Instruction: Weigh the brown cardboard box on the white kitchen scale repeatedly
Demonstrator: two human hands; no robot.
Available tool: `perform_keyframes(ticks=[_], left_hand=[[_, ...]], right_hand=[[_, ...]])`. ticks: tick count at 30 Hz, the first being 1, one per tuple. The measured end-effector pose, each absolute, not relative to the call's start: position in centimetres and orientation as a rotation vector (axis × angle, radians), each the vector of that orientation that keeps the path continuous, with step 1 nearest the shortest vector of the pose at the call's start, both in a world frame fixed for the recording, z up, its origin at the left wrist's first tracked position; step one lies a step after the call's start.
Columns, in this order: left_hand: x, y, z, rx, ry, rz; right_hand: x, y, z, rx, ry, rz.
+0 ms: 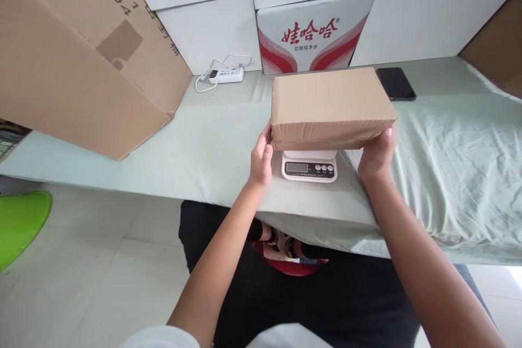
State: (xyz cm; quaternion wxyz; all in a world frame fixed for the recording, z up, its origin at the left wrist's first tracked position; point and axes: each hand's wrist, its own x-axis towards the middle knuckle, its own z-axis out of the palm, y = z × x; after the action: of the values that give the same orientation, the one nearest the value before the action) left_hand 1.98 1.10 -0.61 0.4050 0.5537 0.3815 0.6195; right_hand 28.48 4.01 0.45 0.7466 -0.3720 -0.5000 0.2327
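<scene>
A closed brown cardboard box is held between my two hands, over a white kitchen scale. My left hand presses on the box's left end, its thumb toward me. Around the lower right corner of the box, my right hand has its grip, with most fingers hidden beneath. The box covers most of the scale's platform; only the scale's front edge, display and buttons show. Whether the box touches the platform I cannot tell.
A large cardboard carton stands at left. Behind are white boxes and a red-and-white water carton. A white device with a cable lies at the back left, a black phone at the back right. Pale green cloth covers the table.
</scene>
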Motion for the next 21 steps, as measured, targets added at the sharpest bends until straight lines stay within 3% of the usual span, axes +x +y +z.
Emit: perform_keyframes(ticks=[21], left_hand=[[1.9,1.0,0.2,1.358,1.007,1.592]], right_hand=[[29.8,2.9,0.1,-0.949,-1.384,0.425]])
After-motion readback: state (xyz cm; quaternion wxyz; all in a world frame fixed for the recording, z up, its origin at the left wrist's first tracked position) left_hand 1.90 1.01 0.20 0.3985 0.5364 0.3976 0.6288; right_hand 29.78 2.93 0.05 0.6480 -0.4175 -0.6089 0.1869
